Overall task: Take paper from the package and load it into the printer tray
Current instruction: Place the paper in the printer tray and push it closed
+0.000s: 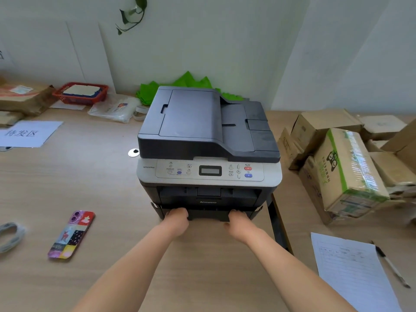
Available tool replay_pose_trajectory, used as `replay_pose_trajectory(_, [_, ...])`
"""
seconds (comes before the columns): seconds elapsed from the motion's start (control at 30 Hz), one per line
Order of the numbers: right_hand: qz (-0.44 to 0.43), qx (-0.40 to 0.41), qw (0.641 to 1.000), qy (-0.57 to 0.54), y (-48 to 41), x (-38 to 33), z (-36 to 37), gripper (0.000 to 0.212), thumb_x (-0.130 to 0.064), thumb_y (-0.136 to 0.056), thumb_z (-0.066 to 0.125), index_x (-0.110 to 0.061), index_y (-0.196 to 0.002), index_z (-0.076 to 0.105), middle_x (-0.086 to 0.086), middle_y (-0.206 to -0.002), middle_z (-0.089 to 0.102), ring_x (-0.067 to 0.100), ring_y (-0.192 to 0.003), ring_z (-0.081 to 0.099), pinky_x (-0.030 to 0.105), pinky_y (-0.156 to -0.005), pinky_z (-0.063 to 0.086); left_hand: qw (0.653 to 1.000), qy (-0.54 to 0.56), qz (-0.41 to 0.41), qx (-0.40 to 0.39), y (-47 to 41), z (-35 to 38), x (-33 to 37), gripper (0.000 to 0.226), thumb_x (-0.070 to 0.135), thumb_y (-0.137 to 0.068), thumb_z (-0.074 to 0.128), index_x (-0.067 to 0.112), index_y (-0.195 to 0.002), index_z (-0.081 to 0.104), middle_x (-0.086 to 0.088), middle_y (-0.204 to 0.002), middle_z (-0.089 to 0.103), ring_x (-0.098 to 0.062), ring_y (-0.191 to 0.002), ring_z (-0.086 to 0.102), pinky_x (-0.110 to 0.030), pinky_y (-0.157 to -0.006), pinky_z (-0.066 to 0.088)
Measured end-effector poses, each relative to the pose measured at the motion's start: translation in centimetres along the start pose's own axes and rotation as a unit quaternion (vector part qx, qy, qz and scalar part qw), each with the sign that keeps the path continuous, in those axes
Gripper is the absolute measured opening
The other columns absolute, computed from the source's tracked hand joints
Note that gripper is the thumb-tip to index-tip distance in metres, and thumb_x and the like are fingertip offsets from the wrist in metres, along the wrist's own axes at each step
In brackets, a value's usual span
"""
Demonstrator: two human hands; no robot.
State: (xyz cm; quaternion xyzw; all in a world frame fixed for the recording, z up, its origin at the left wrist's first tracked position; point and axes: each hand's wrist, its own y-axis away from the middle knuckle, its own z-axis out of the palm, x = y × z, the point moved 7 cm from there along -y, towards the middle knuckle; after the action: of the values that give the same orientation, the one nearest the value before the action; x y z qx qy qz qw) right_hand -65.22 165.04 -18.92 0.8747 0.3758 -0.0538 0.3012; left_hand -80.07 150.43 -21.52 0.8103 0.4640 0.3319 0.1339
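Both hands reach forward to the bottom front of a dark grey printer (208, 140) that sits on a pale wooden desk (94, 181). On one side, the left hand (177, 218) has its fingers curled onto the front edge of the paper tray (208, 213); on the other, the right hand (239, 219) does the same, thumb showing below. Each seems to grip the tray front, though the fingertips are hidden, so how firmly cannot be told. The tray sits at the very base of the machine, almost flush with it, under the output slot and the grey control panel (209, 171). No opened paper package is clearly visible; taped cardboard boxes (346, 167) are stacked to the right, and whether one holds paper cannot be told. A phone in a colourful case (72, 234) lies on the desk to the left, and a printed sheet (353, 271) with a pen (391, 266) beside it lies to the right. Likely risks: an uneven pull could skew and jam the tray, and a hard tug might drag the whole printer toward the desk edge near its right side.
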Motion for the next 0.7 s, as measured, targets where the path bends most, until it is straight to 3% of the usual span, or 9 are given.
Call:
replay_pose_trajectory(0.1, [-0.004, 0.012, 1.0, 0.003, 0.3, 0.1, 0.0, 0.043, -0.021, -0.095, 0.048, 0.002, -0.131, 0.05, 0.02, -0.134, 0.052, 0.035, -0.125, 0.046, 0.035, -0.108, 0.039, 1.0, -0.011, 0.002, 0.003, 0.2, 0.0, 0.2, 0.026, 0.0, -0.084, 0.037, 0.008, -0.093, 0.059, -0.017, -0.111, 0.061, -0.037, -0.108, 0.057, -0.037, -0.095, 0.047])
replay_pose_trajectory(0.2, [-0.014, 0.025, 0.999, 0.031, -0.2, -0.2, -0.4, 0.042, -0.019, -0.097, 0.046, 0.003, -0.133, 0.045, 0.02, -0.137, 0.047, 0.034, -0.129, 0.042, 0.035, -0.111, 0.033, 1.0, -0.011, 0.016, 0.01, -0.2, 0.1, 0.5, 0.018, 0.001, -0.082, 0.034, 0.012, -0.083, 0.049, -0.01, -0.097, 0.052, -0.031, -0.097, 0.054, -0.033, -0.083, 0.044])
replay_pose_trajectory(0.33, [-0.008, 0.02, 1.0, 0.019, -0.6, -0.1, -1.1, 0.047, -0.021, -0.096, 0.049, 0.001, -0.136, 0.041, 0.02, -0.14, 0.044, 0.035, -0.131, 0.041, 0.035, -0.109, 0.036, 0.999, -0.026, 0.018, 0.022, -0.6, -0.5, 0.5, 0.026, 0.006, -0.083, 0.035, 0.011, -0.095, 0.058, -0.014, -0.111, 0.059, -0.034, -0.107, 0.056, -0.035, -0.092, 0.047])
replay_pose_trajectory(0.53, [-0.036, 0.003, 0.999, -0.015, 2.3, -1.9, -3.7, 0.043, -0.015, -0.09, 0.052, -0.005, -0.131, 0.05, 0.014, -0.132, 0.053, 0.031, -0.122, 0.051, 0.035, -0.103, 0.045, 0.988, -0.122, 0.076, 0.058, 4.0, -3.4, 3.3, 0.03, 0.026, -0.096, 0.044, 0.01, -0.118, 0.056, -0.012, -0.123, 0.059, -0.032, -0.117, 0.051, -0.037, -0.1, 0.044])
replay_pose_trajectory(0.7, [-0.094, -0.088, 0.992, 0.008, 6.2, -5.3, -9.3, 0.029, -0.024, -0.092, 0.053, -0.009, -0.11, 0.07, 0.007, -0.107, 0.074, 0.02, -0.101, 0.069, 0.034, -0.092, 0.055, 0.983, -0.108, 0.145, 0.033, 9.1, -8.7, 8.7, 0.027, 0.026, -0.095, 0.045, 0.016, -0.109, 0.066, -0.003, -0.109, 0.066, -0.021, -0.099, 0.061, -0.032, -0.088, 0.051])
